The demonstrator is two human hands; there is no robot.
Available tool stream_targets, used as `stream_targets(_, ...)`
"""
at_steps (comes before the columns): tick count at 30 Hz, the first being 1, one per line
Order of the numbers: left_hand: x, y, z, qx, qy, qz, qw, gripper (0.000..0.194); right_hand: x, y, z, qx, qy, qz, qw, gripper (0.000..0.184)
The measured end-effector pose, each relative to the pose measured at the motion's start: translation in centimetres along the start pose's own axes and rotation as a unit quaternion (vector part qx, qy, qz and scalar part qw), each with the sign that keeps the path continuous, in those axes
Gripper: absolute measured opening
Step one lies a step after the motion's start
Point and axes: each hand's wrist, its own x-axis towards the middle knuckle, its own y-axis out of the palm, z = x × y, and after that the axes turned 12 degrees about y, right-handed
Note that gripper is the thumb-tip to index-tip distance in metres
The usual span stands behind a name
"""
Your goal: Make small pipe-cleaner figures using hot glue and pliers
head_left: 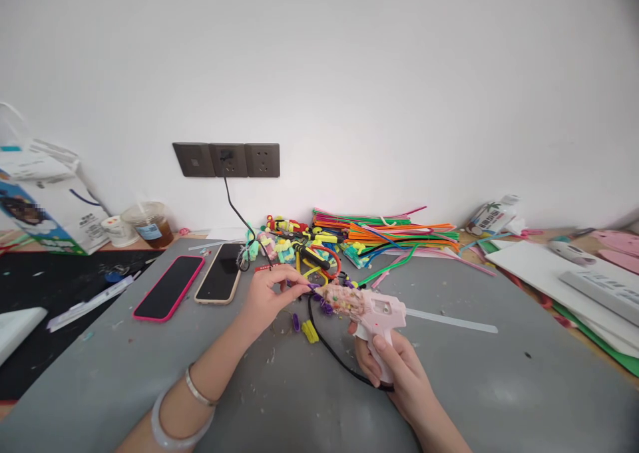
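Note:
My right hand (392, 360) is wrapped around the handle of a pale pink hot glue gun (382, 310), which points left. Its front is crusted with dried glue and fuzz, and a clear glue stick (454, 320) juts from the back. Close to the nozzle, my left hand (277, 293) pinches a small purple piece of pipe cleaner (313, 286); whether nozzle and piece touch I cannot tell. Below lie a yellow folded pipe cleaner (310, 332) and a purple loop (296, 322). The gun's black cord (332, 351) curves down to the grip.
Bundled pipe cleaners (399, 232) lie along the wall beside black-and-yellow pliers (314, 257). Two phones (170, 288) rest on the grey mat (279, 400) at left. Farther left stand a drink cup (150, 227) and a carton (60, 203). White boards (564, 287) occupy the right.

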Motion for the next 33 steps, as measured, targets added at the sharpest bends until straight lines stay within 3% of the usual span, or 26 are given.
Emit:
stream_targets(26,-0.1,-0.2,0.3,-0.028,0.006,-0.039,0.999,0.009,0.1,-0.1,-0.4,-0.006,-0.009,-0.021,1.000,0.045)
stream_targets(30,0.1,-0.3,0.2,-0.034,-0.004,-0.067,0.997,0.012,0.3,-0.5,-0.5,0.023,-0.061,-0.039,0.997,0.044)
stream_targets(33,0.2,-0.5,0.0,-0.028,-0.023,-0.082,0.996,0.013,0.2,-1.0,0.0,0.090,-0.114,-0.092,0.985,0.038)
